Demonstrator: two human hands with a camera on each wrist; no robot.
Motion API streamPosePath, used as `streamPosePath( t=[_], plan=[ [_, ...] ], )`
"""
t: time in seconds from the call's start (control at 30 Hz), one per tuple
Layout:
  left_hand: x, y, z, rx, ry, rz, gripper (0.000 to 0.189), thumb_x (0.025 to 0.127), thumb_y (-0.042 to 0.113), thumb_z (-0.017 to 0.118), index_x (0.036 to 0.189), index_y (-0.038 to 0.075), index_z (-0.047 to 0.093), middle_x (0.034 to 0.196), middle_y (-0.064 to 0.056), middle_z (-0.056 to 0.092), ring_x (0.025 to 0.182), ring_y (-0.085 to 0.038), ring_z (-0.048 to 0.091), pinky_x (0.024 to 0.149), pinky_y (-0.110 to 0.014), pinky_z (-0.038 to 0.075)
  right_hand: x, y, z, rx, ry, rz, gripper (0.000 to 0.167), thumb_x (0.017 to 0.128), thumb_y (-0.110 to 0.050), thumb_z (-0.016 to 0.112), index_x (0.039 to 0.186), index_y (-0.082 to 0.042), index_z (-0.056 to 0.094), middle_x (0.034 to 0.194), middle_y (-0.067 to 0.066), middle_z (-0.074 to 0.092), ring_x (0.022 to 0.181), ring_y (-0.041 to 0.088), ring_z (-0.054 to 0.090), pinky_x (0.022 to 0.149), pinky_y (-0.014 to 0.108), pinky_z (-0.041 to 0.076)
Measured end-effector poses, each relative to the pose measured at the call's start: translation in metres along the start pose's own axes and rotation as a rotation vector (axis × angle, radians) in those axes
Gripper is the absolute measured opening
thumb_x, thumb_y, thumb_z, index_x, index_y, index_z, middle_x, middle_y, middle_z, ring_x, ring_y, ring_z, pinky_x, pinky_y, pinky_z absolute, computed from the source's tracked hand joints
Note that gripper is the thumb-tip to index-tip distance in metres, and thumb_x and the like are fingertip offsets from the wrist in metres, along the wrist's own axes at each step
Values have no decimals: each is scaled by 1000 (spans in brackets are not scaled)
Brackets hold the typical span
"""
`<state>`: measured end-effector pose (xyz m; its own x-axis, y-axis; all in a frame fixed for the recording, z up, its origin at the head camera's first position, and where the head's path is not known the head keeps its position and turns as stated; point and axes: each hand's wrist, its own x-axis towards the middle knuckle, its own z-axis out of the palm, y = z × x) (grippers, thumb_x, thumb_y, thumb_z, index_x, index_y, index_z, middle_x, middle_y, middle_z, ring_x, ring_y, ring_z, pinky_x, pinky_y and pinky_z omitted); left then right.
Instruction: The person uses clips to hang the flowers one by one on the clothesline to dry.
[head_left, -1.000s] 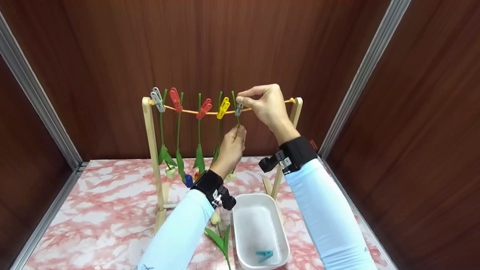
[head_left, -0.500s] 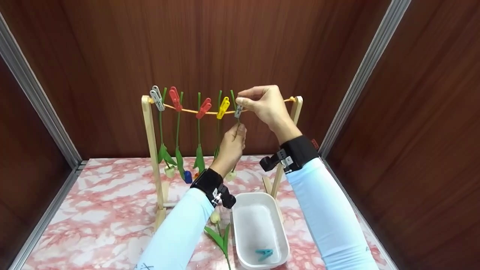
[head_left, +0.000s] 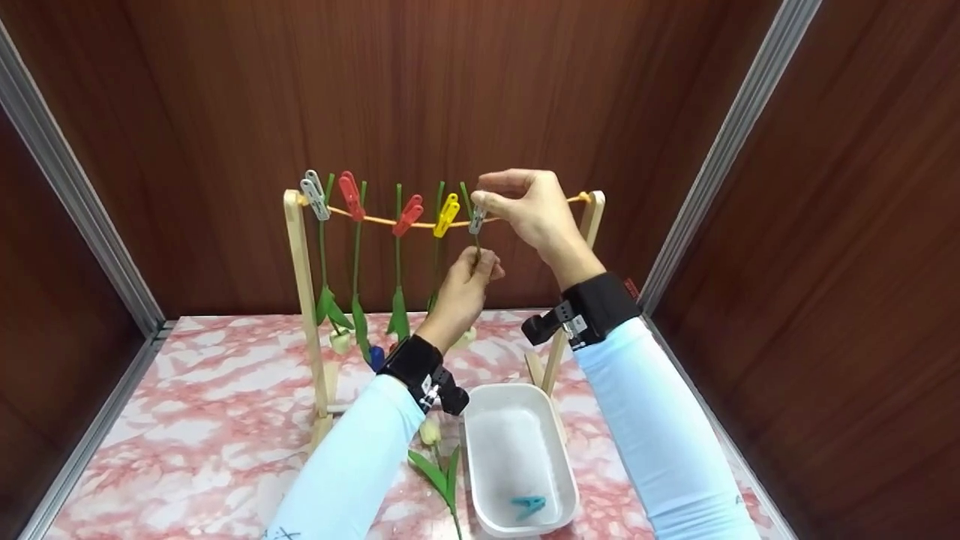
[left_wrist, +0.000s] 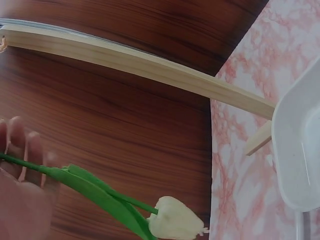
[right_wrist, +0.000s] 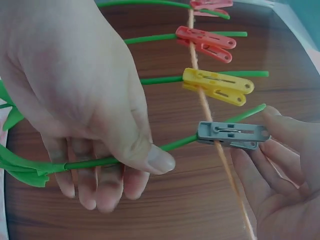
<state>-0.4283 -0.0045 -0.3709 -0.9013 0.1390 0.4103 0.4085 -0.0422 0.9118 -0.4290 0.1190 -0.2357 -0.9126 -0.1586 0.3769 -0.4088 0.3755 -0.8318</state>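
In the head view my right hand point(head_left: 532, 206) pinches the handle end of a grey clothespin point(right_wrist: 232, 132), which sits on the orange cord point(right_wrist: 229, 175) and on a green stem. Just below it my left hand point(head_left: 461, 292) holds that stem of an artificial tulip between thumb and fingers, the other fingers fairly straight behind it. Its white bloom point(left_wrist: 175, 220) and green leaves point(left_wrist: 100, 192) hang downward in the left wrist view. Further left along the cord, yellow point(head_left: 446, 216), red point(head_left: 409, 216) and grey point(head_left: 315, 195) clothespins hold more tulips upside down.
The cord runs between two wooden posts point(head_left: 301, 300). A white basin point(head_left: 517, 442) with a teal clothespin point(head_left: 529, 505) in it stands in front. Beside it lies another white tulip point(head_left: 430, 432). Brown panels point(head_left: 480, 90) enclose the pink marbled table point(head_left: 187, 420).
My left fingers have loosened and spread a little, and the bloom under that hand has swung slightly up and right. My right hand stays at the grey clothespin.
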Motion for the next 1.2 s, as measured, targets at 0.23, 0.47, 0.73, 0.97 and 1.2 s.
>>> streamPosePath(
  t=[0.23,0.47,0.73,0.97,1.2],
  plan=[
    [-13,4,-4,113,-25,-107,59,113,41,50,159,8,34,163,-19,40,152,-33,34,124,-52,29,-6,-2,0,4,13,-62,39,96,-20,82,132,-7,73,126,9,73,108,20,73,98,36,57],
    [-30,15,-2,264,13,-132,82,111,46,51,168,5,9,173,-20,14,158,-35,18,127,-52,18,-15,3,-5,-65,91,-146,41,96,-25,81,131,-7,72,126,9,73,115,19,68,94,34,57],
    [-62,36,-7,341,53,-106,76,111,41,54,167,3,19,173,-18,19,157,-34,21,127,-51,19,-39,19,-12,-70,180,-239,27,97,-14,78,119,1,75,115,11,75,108,17,68,91,29,54],
    [-91,46,-27,369,83,117,37,107,16,64,141,4,64,143,-11,64,137,-25,55,116,-44,42,-75,41,-18,-107,189,-289,9,97,-6,74,102,0,79,96,6,77,88,17,68,81,28,53],
    [-121,38,-59,428,104,264,15,101,7,72,114,9,79,112,3,76,106,-14,68,92,-35,57,-118,77,-8,-188,28,-324,6,95,1,73,96,-1,78,93,5,77,86,19,72,83,31,61]
  ],
)
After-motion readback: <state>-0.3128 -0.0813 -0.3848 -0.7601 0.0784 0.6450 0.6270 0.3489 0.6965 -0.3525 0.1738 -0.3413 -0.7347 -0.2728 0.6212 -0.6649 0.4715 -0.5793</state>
